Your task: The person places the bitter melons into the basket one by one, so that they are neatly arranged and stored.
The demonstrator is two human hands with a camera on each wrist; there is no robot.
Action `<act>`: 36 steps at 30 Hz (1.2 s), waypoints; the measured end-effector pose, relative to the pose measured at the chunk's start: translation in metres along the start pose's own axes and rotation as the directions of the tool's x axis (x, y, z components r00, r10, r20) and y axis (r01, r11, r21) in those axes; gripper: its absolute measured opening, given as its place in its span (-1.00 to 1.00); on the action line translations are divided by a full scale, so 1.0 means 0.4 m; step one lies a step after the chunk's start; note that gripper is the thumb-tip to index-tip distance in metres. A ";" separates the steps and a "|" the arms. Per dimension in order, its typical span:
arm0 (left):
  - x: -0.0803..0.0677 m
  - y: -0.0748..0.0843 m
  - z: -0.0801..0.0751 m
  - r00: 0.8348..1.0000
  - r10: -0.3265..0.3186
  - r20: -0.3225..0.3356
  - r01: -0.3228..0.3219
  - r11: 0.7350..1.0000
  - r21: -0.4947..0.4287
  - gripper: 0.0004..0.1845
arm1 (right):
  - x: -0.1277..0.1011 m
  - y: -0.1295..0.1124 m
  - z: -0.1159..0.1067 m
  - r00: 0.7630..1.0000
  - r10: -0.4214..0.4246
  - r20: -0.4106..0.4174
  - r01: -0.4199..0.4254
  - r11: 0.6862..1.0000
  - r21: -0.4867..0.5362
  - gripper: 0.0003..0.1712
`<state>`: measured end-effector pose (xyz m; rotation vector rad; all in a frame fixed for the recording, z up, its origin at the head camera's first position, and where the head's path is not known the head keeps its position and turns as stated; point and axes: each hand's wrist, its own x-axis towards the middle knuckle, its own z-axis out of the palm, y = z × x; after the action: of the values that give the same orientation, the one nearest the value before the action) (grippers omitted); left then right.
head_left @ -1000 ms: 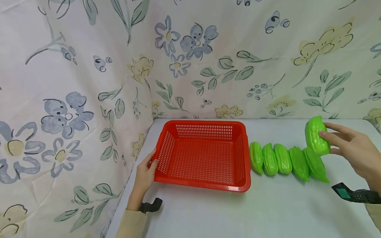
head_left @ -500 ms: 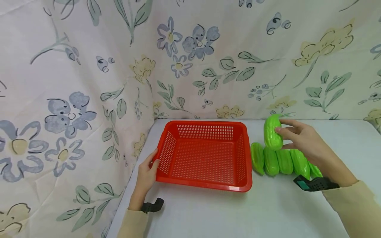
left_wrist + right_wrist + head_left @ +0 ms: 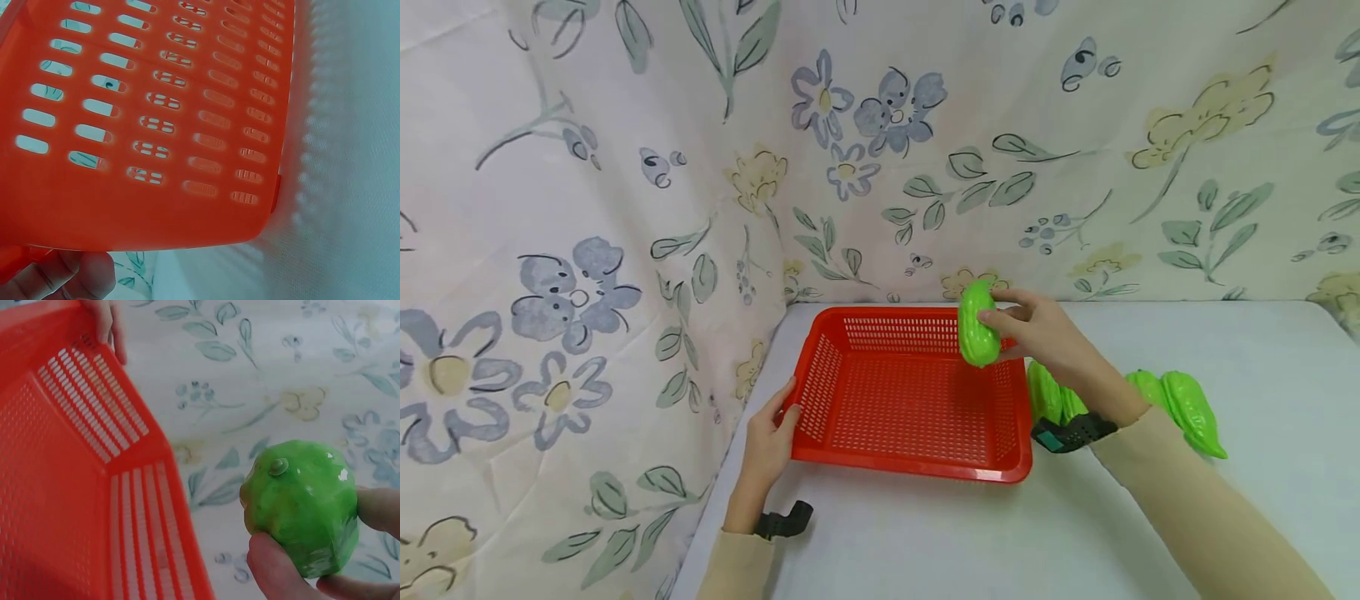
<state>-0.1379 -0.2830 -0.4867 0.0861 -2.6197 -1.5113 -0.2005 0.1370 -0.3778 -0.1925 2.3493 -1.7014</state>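
Observation:
My right hand (image 3: 1030, 329) pinches a glossy, bumpy green bitter melon (image 3: 976, 327) between thumb and fingers, above the right back part of a red plastic basket (image 3: 910, 468). In the right wrist view the held bitter melon (image 3: 303, 509) shows its stubby end, apart from the basket wall. My left hand (image 3: 769, 437) grips the basket's left rim, its fingertips (image 3: 97, 275) showing beneath the edge in the left wrist view. Several more bitter melons (image 3: 1193, 412) lie in a row right of the basket; my right forearm hides part of them.
The basket has slotted walls (image 3: 156, 125) and stands on a white table (image 3: 925, 542). A floral cloth (image 3: 970, 125) hangs behind the table and along its left side. Black straps are on both wrists.
My right hand has carried the bitter melon leftward, from over the right end of the row to above the basket. My left hand stays on the rim.

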 end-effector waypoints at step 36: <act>0.003 -0.003 -0.003 1.000 -0.015 -0.017 0.015 1.000 -0.006 -0.48 | 0.181 -0.124 0.399 0.991 -0.014 0.131 -0.036 0.930 0.365 -0.27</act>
<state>-0.1388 -0.2847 -0.4870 0.1173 -2.6071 -1.5159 -0.2299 -0.0425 -0.3863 -0.2153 1.8925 -2.0159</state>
